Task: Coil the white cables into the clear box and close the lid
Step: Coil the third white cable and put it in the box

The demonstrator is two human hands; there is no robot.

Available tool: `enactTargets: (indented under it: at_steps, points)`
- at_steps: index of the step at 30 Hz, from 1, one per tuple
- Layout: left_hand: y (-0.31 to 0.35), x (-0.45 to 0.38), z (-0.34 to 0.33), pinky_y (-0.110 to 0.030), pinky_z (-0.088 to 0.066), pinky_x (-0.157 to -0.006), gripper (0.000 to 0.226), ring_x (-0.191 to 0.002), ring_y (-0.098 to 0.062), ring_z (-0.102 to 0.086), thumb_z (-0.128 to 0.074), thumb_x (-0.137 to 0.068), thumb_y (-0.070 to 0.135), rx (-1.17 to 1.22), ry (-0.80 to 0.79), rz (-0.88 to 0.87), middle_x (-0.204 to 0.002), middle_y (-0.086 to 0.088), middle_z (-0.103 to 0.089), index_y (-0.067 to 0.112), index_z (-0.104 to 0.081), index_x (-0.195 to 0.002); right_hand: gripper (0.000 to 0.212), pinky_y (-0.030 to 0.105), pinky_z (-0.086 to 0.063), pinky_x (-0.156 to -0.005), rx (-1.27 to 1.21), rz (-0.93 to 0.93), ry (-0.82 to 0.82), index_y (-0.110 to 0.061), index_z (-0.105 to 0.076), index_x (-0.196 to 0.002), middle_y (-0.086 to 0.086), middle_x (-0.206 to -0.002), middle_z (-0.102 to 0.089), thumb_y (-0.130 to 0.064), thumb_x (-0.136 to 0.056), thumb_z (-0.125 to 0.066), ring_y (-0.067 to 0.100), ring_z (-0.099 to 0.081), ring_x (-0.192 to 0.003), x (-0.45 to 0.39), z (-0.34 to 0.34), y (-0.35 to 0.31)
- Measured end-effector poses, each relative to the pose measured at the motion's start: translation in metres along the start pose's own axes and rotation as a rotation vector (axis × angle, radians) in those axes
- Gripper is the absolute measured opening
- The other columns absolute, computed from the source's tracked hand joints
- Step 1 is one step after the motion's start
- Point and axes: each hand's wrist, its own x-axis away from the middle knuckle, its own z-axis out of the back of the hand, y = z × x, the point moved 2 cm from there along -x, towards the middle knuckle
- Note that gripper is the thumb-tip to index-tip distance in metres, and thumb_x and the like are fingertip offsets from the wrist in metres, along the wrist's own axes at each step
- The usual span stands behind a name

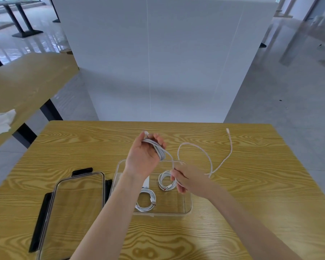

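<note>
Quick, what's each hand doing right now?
Left hand: closed around the coiled part of the white cable.
Right hand: pinching the same cable's loose run over the clear box.

Left hand (144,154) gripping white cable (199,149) loops | right hand (184,178) pinching strand above clear box (188,203) | two coiled cables (166,182) inside | lid (77,205) lying left on table (233,212)
</note>
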Motion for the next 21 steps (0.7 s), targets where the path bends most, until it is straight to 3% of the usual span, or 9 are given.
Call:
enactTargets:
  at_steps: [4,7,9,12,14,16,19,21]
  points:
    - [-0.011,0.019,-0.022,-0.030,-0.047,-0.061,0.037,-0.047,-0.017,-0.048,-0.036,-0.094,0.029,0.110,-0.306,0.234,-0.051,-0.002,-0.049,0.005,-0.055,-0.073,0.030,0.022,-0.047,-0.055,-0.054,-0.018,-0.095,-0.015,-0.053,-0.076,0.002,-0.059,-0.063,-0.025,-0.098,-0.036,0.010,-0.057,-0.047,-0.013,-0.014,0.008]
    - [-0.017,0.036,-0.035,-0.027,-0.034,-0.051,0.038,-0.037,-0.014,-0.032,-0.031,-0.098,0.029,-0.020,-0.486,0.353,-0.047,0.000,-0.039,0.005,-0.052,-0.077,0.031,0.020,-0.044,-0.051,-0.079,-0.078,-0.168,-0.019,-0.055,-0.072,-0.004,-0.050,-0.060,-0.024,-0.098,-0.040,0.007,-0.053,-0.043,-0.022,-0.016,0.020]
    - [-0.023,0.048,-0.042,-0.025,-0.032,-0.042,0.040,-0.031,-0.010,-0.025,-0.033,-0.099,0.029,-0.152,-0.625,0.471,-0.041,0.003,-0.030,0.001,-0.054,-0.079,0.035,0.025,-0.042,-0.052,-0.069,-0.134,-0.142,-0.021,-0.052,-0.060,-0.006,-0.044,-0.053,-0.019,-0.095,-0.047,0.011,-0.048,-0.042,-0.032,-0.006,0.026]
    - [-0.036,0.047,-0.034,-0.017,-0.030,-0.037,0.043,-0.030,-0.009,-0.027,-0.037,-0.097,0.039,-0.325,-0.753,0.682,-0.040,0.007,-0.029,0.008,-0.056,-0.074,0.033,0.033,-0.037,-0.059,0.005,-0.133,-0.007,-0.017,-0.046,-0.058,0.006,-0.058,-0.045,-0.023,-0.088,-0.056,0.021,-0.041,-0.059,-0.046,0.022,0.019]
    - [-0.040,0.041,-0.020,-0.013,-0.025,-0.032,0.041,-0.029,-0.008,-0.023,-0.044,-0.090,0.049,-0.532,-0.709,0.741,-0.037,0.011,-0.028,0.020,-0.056,-0.064,0.037,0.028,-0.029,-0.053,0.095,-0.104,0.078,-0.015,-0.044,-0.056,0.003,-0.055,-0.040,-0.021,-0.091,-0.055,0.015,-0.034,-0.053,-0.048,0.045,0.007]
    - [-0.040,0.037,-0.009,-0.013,-0.022,-0.031,0.043,-0.025,-0.004,-0.021,-0.044,-0.085,0.054,-0.716,-0.562,0.721,-0.032,0.016,-0.031,0.023,-0.053,-0.056,0.038,0.027,-0.024,-0.048,0.198,-0.093,0.139,-0.010,-0.048,-0.056,0.001,-0.050,-0.038,-0.026,-0.090,-0.058,0.014,-0.028,-0.047,-0.048,0.064,-0.003]
    - [-0.037,0.028,0.001,-0.014,-0.026,-0.032,0.047,-0.025,-0.001,-0.024,-0.032,-0.086,0.052,-0.830,-0.315,0.668,-0.032,0.013,-0.031,0.019,-0.046,-0.055,0.027,0.025,-0.028,-0.048,0.366,-0.116,0.144,-0.017,-0.058,-0.060,-0.007,-0.050,-0.045,-0.031,-0.080,-0.070,0.009,-0.036,-0.047,-0.043,0.075,-0.016]
    - [-0.037,0.023,0.005,-0.020,-0.020,-0.040,0.053,-0.028,-0.006,-0.024,-0.023,-0.088,0.054,-0.875,-0.204,0.624,-0.034,0.009,-0.029,0.016,-0.043,-0.057,0.017,0.023,-0.030,-0.048,0.413,-0.090,0.115,-0.018,-0.062,-0.068,-0.011,-0.058,-0.049,-0.029,-0.075,-0.074,0.004,-0.042,-0.053,-0.036,0.075,-0.027]
